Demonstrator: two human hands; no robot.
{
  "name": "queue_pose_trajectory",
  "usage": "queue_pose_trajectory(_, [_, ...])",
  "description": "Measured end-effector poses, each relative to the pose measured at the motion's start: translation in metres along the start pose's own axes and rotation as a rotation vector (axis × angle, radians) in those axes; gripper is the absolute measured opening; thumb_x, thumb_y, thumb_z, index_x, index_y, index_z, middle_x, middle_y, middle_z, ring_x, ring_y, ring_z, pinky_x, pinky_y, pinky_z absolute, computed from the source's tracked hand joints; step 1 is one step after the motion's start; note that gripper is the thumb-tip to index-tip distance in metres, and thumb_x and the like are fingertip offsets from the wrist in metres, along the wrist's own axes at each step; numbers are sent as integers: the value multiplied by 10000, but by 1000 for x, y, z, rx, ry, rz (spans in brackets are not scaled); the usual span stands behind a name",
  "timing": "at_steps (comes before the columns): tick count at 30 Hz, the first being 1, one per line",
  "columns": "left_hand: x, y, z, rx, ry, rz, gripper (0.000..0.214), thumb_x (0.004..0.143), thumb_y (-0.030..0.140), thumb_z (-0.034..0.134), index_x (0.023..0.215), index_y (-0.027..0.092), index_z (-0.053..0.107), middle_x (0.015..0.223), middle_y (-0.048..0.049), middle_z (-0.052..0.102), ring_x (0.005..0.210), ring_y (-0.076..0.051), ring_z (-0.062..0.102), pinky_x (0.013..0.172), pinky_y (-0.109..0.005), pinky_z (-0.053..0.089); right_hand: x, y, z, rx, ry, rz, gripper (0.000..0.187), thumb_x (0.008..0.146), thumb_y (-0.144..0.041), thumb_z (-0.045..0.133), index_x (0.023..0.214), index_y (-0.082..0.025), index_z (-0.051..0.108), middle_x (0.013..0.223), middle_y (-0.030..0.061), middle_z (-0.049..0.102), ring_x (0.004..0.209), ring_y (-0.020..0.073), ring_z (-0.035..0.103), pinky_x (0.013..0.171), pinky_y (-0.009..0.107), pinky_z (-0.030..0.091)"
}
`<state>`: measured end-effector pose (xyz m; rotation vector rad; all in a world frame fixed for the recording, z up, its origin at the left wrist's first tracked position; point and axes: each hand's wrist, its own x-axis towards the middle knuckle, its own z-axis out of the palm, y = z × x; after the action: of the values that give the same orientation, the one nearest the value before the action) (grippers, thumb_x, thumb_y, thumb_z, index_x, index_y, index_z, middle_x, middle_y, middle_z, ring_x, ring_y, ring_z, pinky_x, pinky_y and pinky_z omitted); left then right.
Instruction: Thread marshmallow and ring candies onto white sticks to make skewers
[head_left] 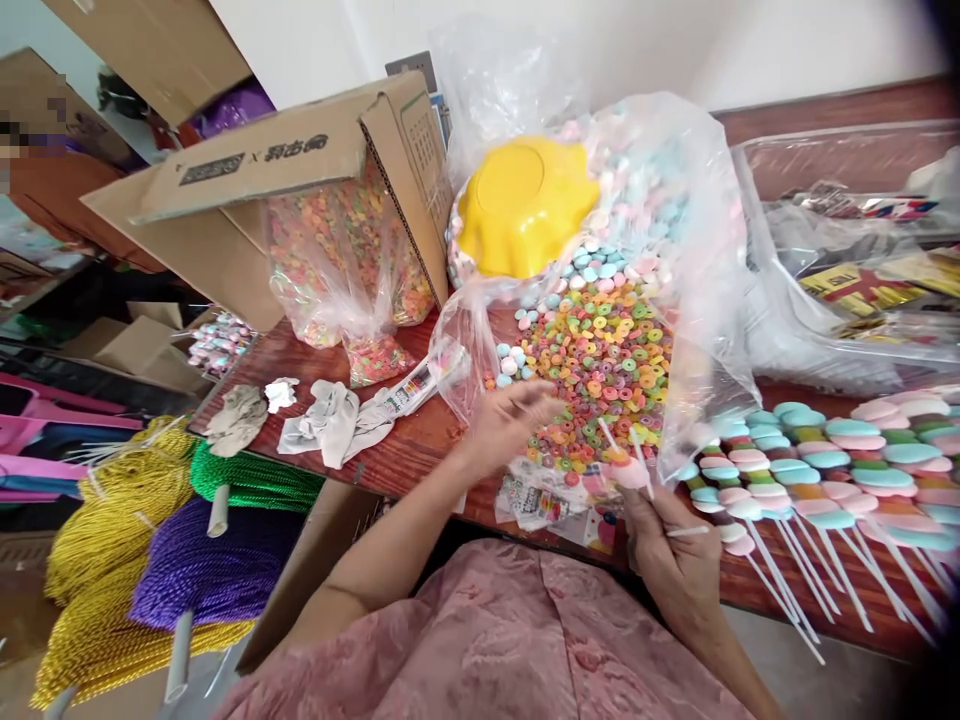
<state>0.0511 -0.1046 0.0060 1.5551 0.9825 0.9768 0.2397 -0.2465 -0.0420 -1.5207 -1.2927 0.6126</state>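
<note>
The right hand (667, 550) clamps sticks (685, 531). The left hand (507, 427), loosely spread, hovers at the eight o'clock edge of the rings (604, 365).

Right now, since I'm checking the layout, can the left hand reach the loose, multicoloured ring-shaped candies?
Probably yes: the left hand, open and seemingly empty, is right at the left side of the candies. The clear, crinkled plastic bag rises to their right, and nothing visible blocks the hand.
</note>
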Motion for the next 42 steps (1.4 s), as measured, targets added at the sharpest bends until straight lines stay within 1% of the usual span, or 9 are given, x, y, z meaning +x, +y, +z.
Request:
queue_pose_trajectory(3, [44, -9, -38, 535, 140, 67, 289, 802, 366, 711, 1020, 176, 725, 876, -55, 667, 798, -176, 599, 766, -342, 514, 1, 12, -6, 13, 64, 45, 215, 918, -366, 584, 817, -195, 668, 584, -29, 457, 529, 116, 397, 478, 241, 351])
queue_pose_trajectory(8, [66, -20, -47, 1089, -89, 173, 168, 871, 214, 573, 922, 166, 726, 952, -87, 633, 954, -223, 576, 870, -373, 472, 1, 17, -2, 18, 25, -44, 205, 924, -331, 578, 790, -195, 655, 564, -31, 467, 495, 111, 403, 456, 246, 356])
queue_pose_trajectory(12, [60, -25, -41, 1110, -73, 163, 200, 872, 144, 515, 925, 155, 708, 964, -99, 654, 956, -222, 581, 880, -369, 460, 3, 12, -1, -42, 15, -188, 175, 916, -273, 576, 779, -192, 650, 578, -27, 518, 474, 104, 441, 452, 243, 358])
queue_pose_trajectory(18, [74, -26, -38, 691, 17, 55, 341, 822, 207, 598, 1150, 146, 669, 814, -12, 657, 730, -144, 585, 746, -284, 478, 9, 8, -1, -65, 36, -235, 183, 914, -252, 570, 760, -194, 649, 571, -20, 561, 456, 108, 476, 439, 237, 362])
queue_pose_trajectory(24, [88, -29, -34, 1106, -89, 104, 198, 852, 183, 510, 836, 147, 704, 857, -80, 620, 855, -209, 573, 829, -357, 470, 10, 9, 0, -89, 24, -266, 193, 928, -245, 553, 767, -192, 644, 572, -18, 562, 456, 103, 482, 442, 230, 374])
queue_pose_trajectory(27, [86, -29, -40, 1175, -64, 162, 201, 871, 204, 495, 852, 151, 688, 918, -90, 612, 911, -213, 563, 872, -364, 463, 9, 10, -2, -85, 19, -269, 170, 927, -237, 553, 798, -190, 653, 596, -16, 585, 463, 103, 498, 443, 227, 381])
queue_pose_trajectory(33, [70, -24, -38, 962, -134, 281, 120, 774, 112, 562, 840, 153, 654, 914, -84, 669, 935, -206, 594, 914, -372, 463, 10, 6, -1, -89, 3, -296, 149, 933, -237, 551, 897, -180, 684, 629, -12, 631, 478, 103, 535, 465, 214, 420])
queue_pose_trajectory(38, [46, -13, -26, 99, 81, 20, 295, 724, 239, 735, 1006, 166, 690, 930, -40, 717, 799, -143, 648, 739, -290, 525, 11, -2, -2, -83, 2, -273, 211, 939, -255, 530, 807, -183, 678, 577, -18, 595, 457, 103, 508, 450, 216, 404])
queue_pose_trajectory(42, [14, 4, -14, -352, 125, -123, 377, 552, 243, 884, 896, 176, 743, 826, -11, 733, 729, -132, 666, 644, -244, 547, 9, -14, -1, -91, -34, -253, 208, 943, -252, 526, 815, -181, 674, 589, -18, 591, 467, 99, 486, 462, 218, 388])
